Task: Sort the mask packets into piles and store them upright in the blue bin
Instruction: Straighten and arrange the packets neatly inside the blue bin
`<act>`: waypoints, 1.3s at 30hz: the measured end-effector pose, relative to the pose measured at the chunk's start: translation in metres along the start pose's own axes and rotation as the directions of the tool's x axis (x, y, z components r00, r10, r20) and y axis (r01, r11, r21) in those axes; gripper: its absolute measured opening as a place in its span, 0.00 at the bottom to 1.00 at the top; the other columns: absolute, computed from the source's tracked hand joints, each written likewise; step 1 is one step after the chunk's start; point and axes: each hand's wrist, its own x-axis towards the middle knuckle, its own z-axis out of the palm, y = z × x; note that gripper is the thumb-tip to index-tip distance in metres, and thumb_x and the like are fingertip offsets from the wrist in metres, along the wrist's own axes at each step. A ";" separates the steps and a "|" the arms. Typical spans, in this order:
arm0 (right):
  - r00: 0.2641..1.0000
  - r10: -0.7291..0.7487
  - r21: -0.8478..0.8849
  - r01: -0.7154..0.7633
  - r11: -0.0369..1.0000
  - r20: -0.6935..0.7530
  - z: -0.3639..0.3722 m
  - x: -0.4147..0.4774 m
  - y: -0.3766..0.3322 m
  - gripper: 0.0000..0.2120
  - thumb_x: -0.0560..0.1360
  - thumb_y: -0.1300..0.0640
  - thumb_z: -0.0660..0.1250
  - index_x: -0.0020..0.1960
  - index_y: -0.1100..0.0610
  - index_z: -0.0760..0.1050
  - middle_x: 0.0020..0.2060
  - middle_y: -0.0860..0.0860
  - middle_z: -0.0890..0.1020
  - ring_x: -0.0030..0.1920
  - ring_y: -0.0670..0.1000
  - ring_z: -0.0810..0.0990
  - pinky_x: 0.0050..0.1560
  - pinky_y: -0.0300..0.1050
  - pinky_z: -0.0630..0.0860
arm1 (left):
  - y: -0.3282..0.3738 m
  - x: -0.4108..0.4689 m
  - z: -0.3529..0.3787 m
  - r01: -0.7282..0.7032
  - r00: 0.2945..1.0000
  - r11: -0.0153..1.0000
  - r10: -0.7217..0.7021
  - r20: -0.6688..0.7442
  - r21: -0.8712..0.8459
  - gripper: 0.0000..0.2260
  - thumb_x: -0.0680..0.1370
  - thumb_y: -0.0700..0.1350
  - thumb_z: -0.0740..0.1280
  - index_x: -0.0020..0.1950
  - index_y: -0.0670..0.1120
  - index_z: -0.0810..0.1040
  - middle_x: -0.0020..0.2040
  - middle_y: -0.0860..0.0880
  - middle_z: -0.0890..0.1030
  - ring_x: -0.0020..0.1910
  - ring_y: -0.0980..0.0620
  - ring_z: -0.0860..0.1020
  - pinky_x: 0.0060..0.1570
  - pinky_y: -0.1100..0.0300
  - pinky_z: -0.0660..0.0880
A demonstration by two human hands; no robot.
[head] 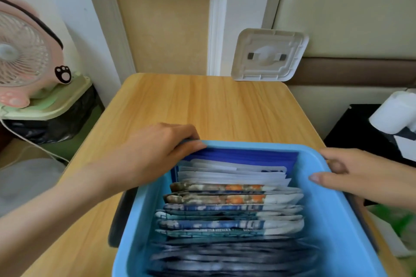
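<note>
The blue bin (326,204) sits on the near part of the wooden table (202,105). Inside it stand several mask packets (231,200) upright in rows: dark blue ones at the far wall, then white, orange-patterned, blue-patterned, and blurred dark ones nearest me. My left hand (155,155) grips the bin's far-left rim, fingers curled over the edge. My right hand (360,175) holds the right rim, thumb lying over the top edge and fingers on the outer side.
A white plastic lid (270,55) leans against the wall at the table's far right edge. To the left a pink fan (24,51) stands on a green-lidded bin. A white object on a black surface (394,114) sits at the right.
</note>
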 end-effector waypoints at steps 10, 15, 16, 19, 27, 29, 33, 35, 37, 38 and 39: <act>0.649 -0.654 -0.511 0.439 0.739 -0.388 -0.060 0.007 -0.132 0.05 0.64 0.52 0.69 0.39 0.50 0.77 0.26 0.43 0.75 0.28 0.40 0.71 0.31 0.32 0.66 | 0.007 -0.005 0.010 -0.004 0.957 0.958 -0.080 -0.280 -0.288 0.29 0.71 0.68 0.54 0.33 0.42 0.69 0.24 0.53 0.65 0.23 0.57 0.62 0.24 0.65 0.59; 0.461 -0.871 -0.692 0.574 0.438 -0.170 -0.041 0.025 -0.168 0.09 0.66 0.53 0.67 0.46 0.48 0.78 0.33 0.43 0.73 0.33 0.42 0.70 0.36 0.33 0.67 | 0.001 0.006 0.068 0.067 0.895 0.891 -0.252 -0.367 -0.450 0.33 0.71 0.72 0.50 0.29 0.42 0.68 0.23 0.44 0.72 0.20 0.54 0.70 0.24 0.57 0.71; 0.476 -0.869 -0.720 0.557 0.415 -0.133 -0.036 0.038 -0.163 0.10 0.68 0.54 0.66 0.49 0.49 0.77 0.36 0.45 0.73 0.36 0.45 0.71 0.38 0.39 0.68 | -0.001 0.008 0.074 0.102 0.918 0.874 -0.267 -0.294 -0.474 0.35 0.69 0.74 0.50 0.33 0.42 0.71 0.26 0.44 0.77 0.23 0.53 0.75 0.28 0.53 0.75; 0.530 -0.836 -0.721 0.524 0.453 -0.141 -0.039 0.062 -0.152 0.14 0.71 0.56 0.65 0.57 0.49 0.75 0.43 0.46 0.73 0.42 0.48 0.72 0.39 0.40 0.67 | -0.007 0.014 0.080 0.095 0.955 0.889 -0.209 -0.211 -0.448 0.34 0.69 0.74 0.50 0.42 0.44 0.75 0.33 0.45 0.81 0.29 0.51 0.80 0.34 0.48 0.78; 0.642 -0.706 -0.638 0.416 0.648 -0.299 -0.081 0.080 -0.121 0.13 0.69 0.44 0.70 0.43 0.49 0.69 0.34 0.47 0.76 0.35 0.50 0.72 0.35 0.43 0.66 | -0.007 0.021 0.082 0.037 0.839 0.824 -0.333 -0.431 -0.565 0.28 0.72 0.70 0.54 0.41 0.45 0.73 0.30 0.43 0.74 0.28 0.51 0.71 0.28 0.51 0.69; 0.535 -0.746 -0.648 0.412 0.641 -0.398 -0.077 0.083 -0.118 0.11 0.70 0.48 0.70 0.38 0.51 0.69 0.31 0.50 0.75 0.33 0.52 0.71 0.34 0.42 0.64 | -0.002 0.030 0.083 0.028 0.753 0.770 -0.436 -0.493 -0.638 0.29 0.73 0.66 0.54 0.38 0.39 0.70 0.31 0.40 0.70 0.29 0.53 0.67 0.29 0.55 0.64; 0.308 -0.855 -0.758 0.403 0.514 -0.416 -0.075 0.071 -0.129 0.11 0.69 0.51 0.70 0.34 0.51 0.69 0.26 0.47 0.71 0.29 0.51 0.68 0.29 0.36 0.59 | 0.007 0.036 0.078 -0.060 0.648 0.740 -0.482 -0.590 -0.670 0.28 0.75 0.61 0.55 0.35 0.35 0.66 0.28 0.47 0.65 0.28 0.55 0.63 0.27 0.62 0.61; 0.196 -0.883 -0.785 0.405 0.469 -0.427 -0.072 0.065 -0.132 0.10 0.68 0.52 0.68 0.33 0.53 0.70 0.26 0.47 0.71 0.28 0.51 0.67 0.28 0.34 0.57 | 0.008 0.035 0.076 -0.095 0.621 0.765 -0.455 -0.639 -0.637 0.26 0.76 0.59 0.55 0.34 0.36 0.66 0.28 0.49 0.65 0.27 0.57 0.62 0.26 0.64 0.60; 0.193 -0.880 -0.781 0.406 0.475 -0.435 -0.066 0.069 -0.130 0.11 0.68 0.53 0.68 0.33 0.51 0.67 0.26 0.46 0.70 0.27 0.50 0.66 0.28 0.34 0.55 | 0.003 0.032 0.079 -0.077 0.638 0.773 -0.447 -0.627 -0.630 0.29 0.77 0.62 0.54 0.35 0.35 0.66 0.28 0.44 0.67 0.26 0.50 0.63 0.26 0.57 0.63; 0.245 -0.874 -0.770 0.414 0.486 -0.420 -0.061 0.074 -0.127 0.12 0.69 0.53 0.68 0.34 0.51 0.65 0.26 0.45 0.69 0.28 0.49 0.66 0.28 0.36 0.55 | 0.000 0.030 0.082 -0.052 0.662 0.769 -0.451 -0.598 -0.637 0.32 0.76 0.65 0.53 0.36 0.34 0.67 0.29 0.40 0.68 0.27 0.44 0.64 0.27 0.51 0.64; 0.320 -0.860 -0.745 0.435 0.506 -0.397 -0.057 0.080 -0.123 0.12 0.70 0.54 0.68 0.35 0.51 0.65 0.28 0.45 0.70 0.29 0.49 0.67 0.29 0.38 0.57 | -0.004 0.028 0.085 -0.023 0.690 0.759 -0.459 -0.560 -0.651 0.35 0.74 0.69 0.53 0.37 0.34 0.68 0.30 0.37 0.69 0.28 0.41 0.65 0.27 0.49 0.64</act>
